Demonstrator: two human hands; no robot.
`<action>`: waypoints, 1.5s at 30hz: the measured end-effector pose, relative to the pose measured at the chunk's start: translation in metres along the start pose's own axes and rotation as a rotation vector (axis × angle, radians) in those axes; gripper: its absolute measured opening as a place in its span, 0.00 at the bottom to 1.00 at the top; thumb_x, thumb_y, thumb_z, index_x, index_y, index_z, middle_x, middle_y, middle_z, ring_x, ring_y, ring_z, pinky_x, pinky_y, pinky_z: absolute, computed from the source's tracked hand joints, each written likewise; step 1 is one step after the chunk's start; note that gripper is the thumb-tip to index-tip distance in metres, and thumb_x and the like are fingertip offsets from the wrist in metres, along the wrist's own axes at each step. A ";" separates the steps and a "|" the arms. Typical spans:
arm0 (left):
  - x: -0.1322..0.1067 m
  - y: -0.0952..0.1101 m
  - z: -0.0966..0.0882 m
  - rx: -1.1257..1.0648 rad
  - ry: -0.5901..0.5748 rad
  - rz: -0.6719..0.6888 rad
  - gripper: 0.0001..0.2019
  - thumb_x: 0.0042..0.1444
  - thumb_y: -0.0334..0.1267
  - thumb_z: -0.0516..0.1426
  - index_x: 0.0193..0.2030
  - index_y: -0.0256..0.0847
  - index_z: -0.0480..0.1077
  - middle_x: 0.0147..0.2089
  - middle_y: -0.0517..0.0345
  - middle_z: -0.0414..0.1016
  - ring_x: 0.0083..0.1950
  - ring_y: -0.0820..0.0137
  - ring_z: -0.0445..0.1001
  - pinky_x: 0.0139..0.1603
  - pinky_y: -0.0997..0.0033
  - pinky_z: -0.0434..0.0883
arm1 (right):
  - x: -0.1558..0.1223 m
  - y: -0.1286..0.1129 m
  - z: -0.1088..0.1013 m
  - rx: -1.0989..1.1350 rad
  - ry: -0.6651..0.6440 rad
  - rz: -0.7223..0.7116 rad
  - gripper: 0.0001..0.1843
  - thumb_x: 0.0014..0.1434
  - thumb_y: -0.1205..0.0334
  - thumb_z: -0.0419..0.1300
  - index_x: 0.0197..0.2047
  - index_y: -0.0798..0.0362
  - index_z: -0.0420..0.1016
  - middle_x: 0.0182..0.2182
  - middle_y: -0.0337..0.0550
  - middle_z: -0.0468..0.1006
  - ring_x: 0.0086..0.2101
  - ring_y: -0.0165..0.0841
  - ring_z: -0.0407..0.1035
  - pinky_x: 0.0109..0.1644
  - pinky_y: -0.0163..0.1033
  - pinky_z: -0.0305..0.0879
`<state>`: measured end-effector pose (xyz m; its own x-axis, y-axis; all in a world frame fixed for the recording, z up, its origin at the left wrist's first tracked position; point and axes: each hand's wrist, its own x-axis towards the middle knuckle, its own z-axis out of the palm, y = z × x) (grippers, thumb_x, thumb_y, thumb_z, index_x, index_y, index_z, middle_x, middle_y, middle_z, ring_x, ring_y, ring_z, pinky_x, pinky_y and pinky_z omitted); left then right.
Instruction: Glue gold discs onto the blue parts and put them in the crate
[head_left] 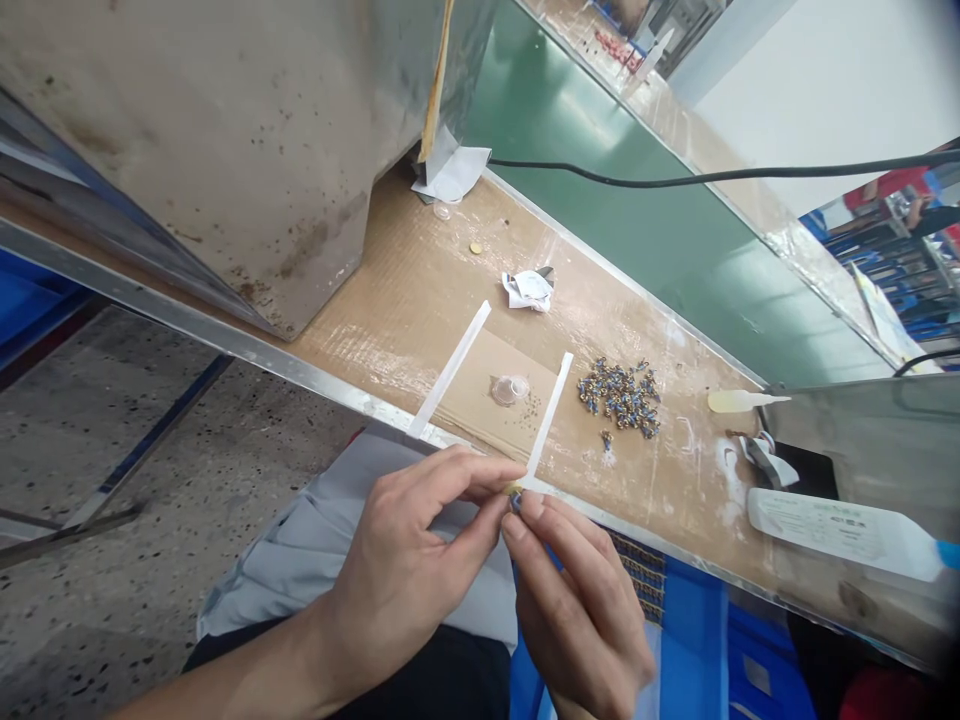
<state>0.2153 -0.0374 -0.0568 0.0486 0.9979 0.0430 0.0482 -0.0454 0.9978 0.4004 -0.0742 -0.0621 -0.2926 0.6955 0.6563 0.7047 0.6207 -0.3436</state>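
Observation:
Just past the table's near edge, my left hand (427, 540) and my right hand (581, 590) meet, both closed in a pinch. Between the fingertips is a small blue-and-gold metal piece (515, 497), mostly covered by the fingers. Similar blue-and-gold pieces (619, 395) lie in a loose pile on the table, with a single one (606, 440) apart from it. Beyond my hands, a cardboard pad (480, 375) lies between two white tape strips, bearing a small clear dish (510, 388) and scattered tiny bits (532, 405).
A large stained metal box (225, 150) stands at the left. Crumpled paper (529, 290) lies behind the pad. On the right are a dropper bottle (739, 401) and a white bottle (844, 533) on its side. A black cable (675, 180) crosses the green partition (600, 230). Blue crates (690, 620) sit below.

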 end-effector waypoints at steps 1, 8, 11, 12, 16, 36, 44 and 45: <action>0.000 0.000 0.001 0.001 0.006 -0.001 0.11 0.72 0.31 0.69 0.54 0.53 0.86 0.47 0.66 0.91 0.45 0.70 0.90 0.52 0.73 0.83 | 0.000 -0.001 -0.001 -0.013 -0.004 -0.011 0.27 0.72 0.81 0.71 0.68 0.49 0.85 0.64 0.47 0.85 0.58 0.47 0.86 0.61 0.48 0.92; -0.004 0.003 0.004 0.025 0.024 -0.042 0.22 0.67 0.23 0.66 0.58 0.58 0.83 0.47 0.75 0.90 0.46 0.77 0.89 0.54 0.80 0.81 | 0.001 -0.003 0.002 -0.051 0.024 -0.019 0.27 0.70 0.82 0.71 0.67 0.51 0.86 0.61 0.47 0.87 0.56 0.46 0.87 0.59 0.48 0.93; -0.004 0.005 0.003 0.025 0.017 -0.071 0.22 0.67 0.25 0.66 0.59 0.59 0.82 0.44 0.75 0.89 0.45 0.77 0.89 0.53 0.80 0.81 | 0.000 -0.002 0.002 0.032 0.071 0.004 0.27 0.70 0.82 0.71 0.66 0.51 0.86 0.59 0.48 0.88 0.55 0.47 0.87 0.57 0.50 0.93; -0.004 0.005 0.003 0.021 0.011 -0.073 0.22 0.67 0.25 0.66 0.59 0.59 0.82 0.43 0.75 0.89 0.45 0.77 0.89 0.53 0.79 0.81 | 0.000 -0.002 0.002 0.073 0.096 0.043 0.26 0.70 0.82 0.70 0.66 0.52 0.86 0.58 0.49 0.88 0.54 0.46 0.87 0.57 0.51 0.93; -0.006 0.005 0.006 0.018 -0.021 -0.073 0.23 0.68 0.25 0.66 0.62 0.59 0.81 0.43 0.74 0.89 0.47 0.76 0.89 0.52 0.79 0.81 | 0.003 -0.001 -0.004 0.197 0.155 0.400 0.18 0.74 0.77 0.69 0.60 0.50 0.89 0.51 0.48 0.89 0.50 0.41 0.87 0.54 0.45 0.89; -0.027 0.017 0.049 0.067 -0.185 -0.081 0.22 0.70 0.30 0.67 0.67 0.57 0.81 0.45 0.69 0.89 0.46 0.73 0.89 0.54 0.77 0.84 | -0.038 -0.001 -0.028 0.625 0.254 0.732 0.10 0.76 0.68 0.72 0.53 0.40 0.91 0.48 0.41 0.89 0.49 0.38 0.83 0.50 0.42 0.83; -0.028 0.000 0.082 -0.097 -0.386 -0.319 0.19 0.68 0.42 0.74 0.64 0.45 0.83 0.44 0.56 0.91 0.44 0.65 0.90 0.50 0.72 0.88 | -0.087 0.001 -0.040 0.442 0.355 0.509 0.24 0.74 0.76 0.72 0.63 0.38 0.87 0.51 0.40 0.90 0.51 0.41 0.83 0.57 0.52 0.83; -0.029 -0.005 0.086 -0.114 -0.436 -0.347 0.20 0.68 0.44 0.74 0.64 0.45 0.83 0.44 0.55 0.91 0.45 0.64 0.91 0.50 0.72 0.88 | -0.092 -0.001 -0.043 0.435 0.380 0.530 0.22 0.74 0.74 0.73 0.61 0.38 0.87 0.50 0.39 0.90 0.50 0.40 0.83 0.57 0.51 0.83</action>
<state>0.2997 -0.0702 -0.0670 0.4574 0.8411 -0.2886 0.0278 0.3109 0.9500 0.4547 -0.1545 -0.0932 0.3088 0.8159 0.4889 0.3487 0.3811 -0.8562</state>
